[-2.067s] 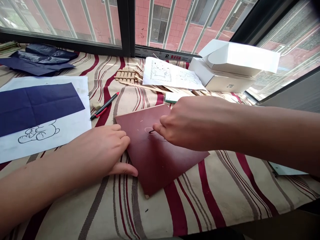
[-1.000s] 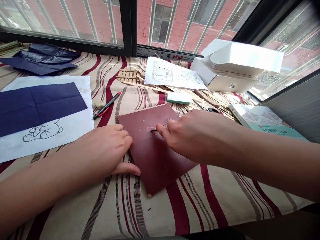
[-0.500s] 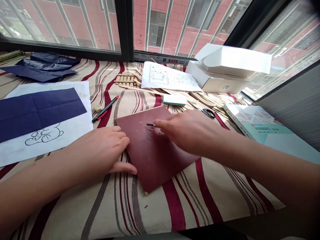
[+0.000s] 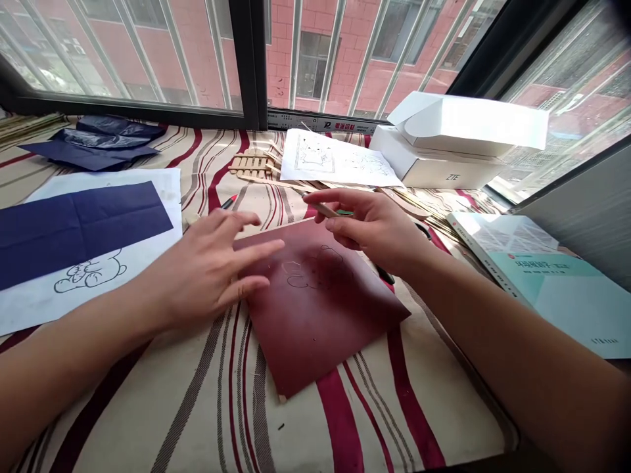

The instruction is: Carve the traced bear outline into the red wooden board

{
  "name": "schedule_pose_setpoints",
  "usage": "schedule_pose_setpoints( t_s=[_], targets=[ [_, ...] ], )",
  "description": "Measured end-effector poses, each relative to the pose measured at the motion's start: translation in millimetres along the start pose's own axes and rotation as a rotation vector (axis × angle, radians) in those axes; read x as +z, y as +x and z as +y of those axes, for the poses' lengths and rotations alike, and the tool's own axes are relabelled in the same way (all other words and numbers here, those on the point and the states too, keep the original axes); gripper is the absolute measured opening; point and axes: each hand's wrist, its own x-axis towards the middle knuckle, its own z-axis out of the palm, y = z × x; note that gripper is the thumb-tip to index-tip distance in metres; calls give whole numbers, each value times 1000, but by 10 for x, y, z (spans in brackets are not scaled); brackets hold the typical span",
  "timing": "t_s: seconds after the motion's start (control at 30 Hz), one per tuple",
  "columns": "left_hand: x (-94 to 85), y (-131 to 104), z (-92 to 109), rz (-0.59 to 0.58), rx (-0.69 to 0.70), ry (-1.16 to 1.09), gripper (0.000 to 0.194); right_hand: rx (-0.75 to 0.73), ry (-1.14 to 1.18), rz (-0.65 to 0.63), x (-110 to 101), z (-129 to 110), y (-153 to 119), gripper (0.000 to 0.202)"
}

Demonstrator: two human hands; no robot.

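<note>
In the head view, a red board (image 4: pixel 315 348) lies flat on the striped cloth (image 4: pixel 236 420), in the middle. It has thin curvy lines (image 4: pixel 297 280) on it. The left hand (image 4: pixel 210 266) has its fingers spread out over the board's left side. I cannot tell if it touches. The right hand (image 4: pixel 377 220) pinches a thin tool (image 4: pixel 325 209) above the board's far edge. On the left, a purple sheet (image 4: pixel 83 217) covers part of a bear picture (image 4: pixel 98 272). A book (image 4: pixel 537 263) lies on the right. A white box (image 4: pixel 444 169) sits at the back.
</note>
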Motion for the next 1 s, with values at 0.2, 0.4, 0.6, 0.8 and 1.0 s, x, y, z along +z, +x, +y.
schedule_pose_setpoints(
  t_s=[0.2,0.4,0.6,0.8,1.0],
  targets=[
    [-97,52,-120,-91,-116,76,74,-41,72,-111,-55,-46,-25,55],
    [-207,-63,-398,-207,-349,35,82,-183,-444,-238,-164,-173,-118,47],
    [-160,-167,-535,-310,-262,-116,100,-165,-746,-515,-300,-280,-206,41],
    [-134,-84,-587,-330,-308,-225,96,-244,-841,-526,-253,-292,-260,41],
    [-109,-69,-613,-330,-308,-263,90,-370,-908,-493,-245,-287,-269,39]
  ],
)
